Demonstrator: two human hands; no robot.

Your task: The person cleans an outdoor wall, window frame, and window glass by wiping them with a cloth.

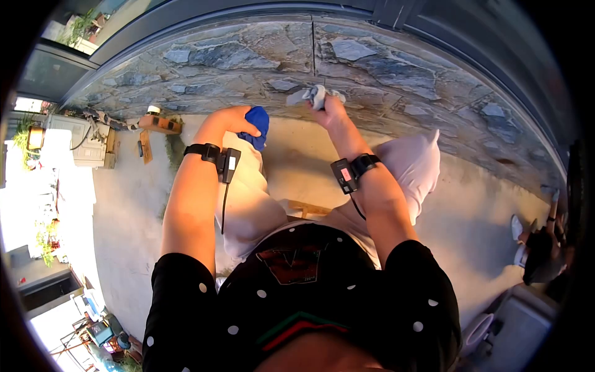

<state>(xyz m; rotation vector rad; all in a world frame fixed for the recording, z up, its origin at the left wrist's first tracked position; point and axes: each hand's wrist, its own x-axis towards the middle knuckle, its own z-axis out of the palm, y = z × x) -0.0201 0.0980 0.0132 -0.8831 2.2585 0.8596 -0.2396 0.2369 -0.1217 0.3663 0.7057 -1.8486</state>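
My right hand (330, 113) grips a bunched grey-white cloth (318, 96) at the foot of the stone-patterned wall (248, 56). Part of the cloth spreads to the left against the stone, and the fingers are partly hidden by it. In my left hand (234, 121) is a crumpled blue cloth (258, 127), held above my left knee with the thumb across it. Each wrist wears a black strap with a small box and a cable.
I sit low, a bit of wooden stool (308, 209) showing between my legs. A brick (160, 123) with a small jar (153, 110) on it lies at the left. Another person (545, 248) crouches at the far right. A grey tub (517, 328) stands at the lower right.
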